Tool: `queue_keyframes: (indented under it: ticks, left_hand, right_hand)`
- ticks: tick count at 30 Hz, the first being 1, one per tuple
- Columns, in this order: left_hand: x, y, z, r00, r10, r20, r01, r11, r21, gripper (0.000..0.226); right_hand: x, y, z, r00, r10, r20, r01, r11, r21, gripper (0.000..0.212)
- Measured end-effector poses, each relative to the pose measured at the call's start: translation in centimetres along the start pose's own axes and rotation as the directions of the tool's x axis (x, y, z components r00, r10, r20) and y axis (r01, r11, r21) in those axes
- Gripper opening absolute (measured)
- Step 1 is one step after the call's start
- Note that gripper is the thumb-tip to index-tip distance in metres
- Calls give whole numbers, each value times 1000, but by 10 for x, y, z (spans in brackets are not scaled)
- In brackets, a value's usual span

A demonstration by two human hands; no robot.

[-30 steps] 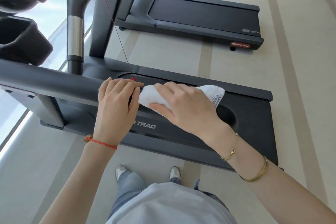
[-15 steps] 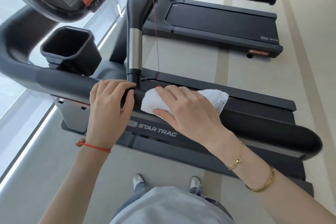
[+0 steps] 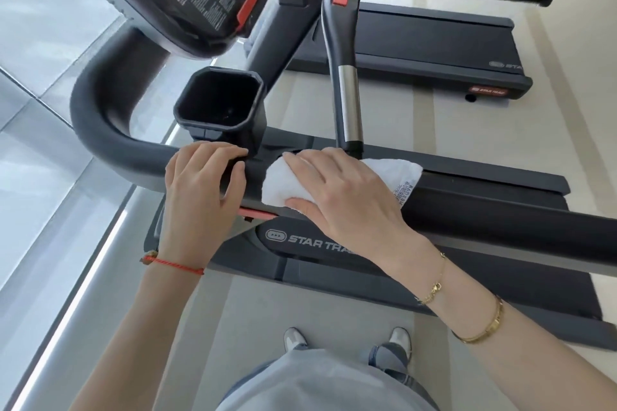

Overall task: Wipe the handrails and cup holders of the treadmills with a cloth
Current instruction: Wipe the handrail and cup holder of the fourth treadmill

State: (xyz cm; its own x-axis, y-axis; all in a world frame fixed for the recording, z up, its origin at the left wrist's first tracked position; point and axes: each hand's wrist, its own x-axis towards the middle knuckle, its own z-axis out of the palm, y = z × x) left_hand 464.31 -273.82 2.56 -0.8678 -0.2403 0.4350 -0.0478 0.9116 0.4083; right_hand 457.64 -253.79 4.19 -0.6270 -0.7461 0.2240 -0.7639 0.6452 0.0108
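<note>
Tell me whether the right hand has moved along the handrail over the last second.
No. The right hand still presses the cloth on the handrail beside the silver post; only the camera shifted.

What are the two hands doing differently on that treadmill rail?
The right hand lies over a white cloth and presses it onto the handrail; the left hand touches the rail bare, with no cloth. The left hand sits just below the cup holder; the right hand sits by the foot of the upright grip bar. The left wrist wears a red string, the right wrist gold bracelets. Both hands rest on the same handrail.
</note>
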Motion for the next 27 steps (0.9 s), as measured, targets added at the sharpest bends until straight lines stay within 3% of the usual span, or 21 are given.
queue_keyframes:
  ticks: [9,21,23,27]
  left_hand:
    - [17,-50,-20,998,-56,-5,56,996,-75,26]
    - [39,-55,-26,992,-110,-68,105,991,-82,24]
    - [47,-58,-26,990,-113,-81,107,991,-77,24]
    - [65,-65,-26,987,-116,-107,109,991,-75,24]
  right_hand:
    - [68,-59,11,999,-38,39,36,999,34,58]
    - [40,-33,9,997,-36,-70,43,994,101,49]
    - [42,-27,6,998,44,-45,-33,973,228,46]
    - [63,-3,0,940,339,44,-313,800,511,41]
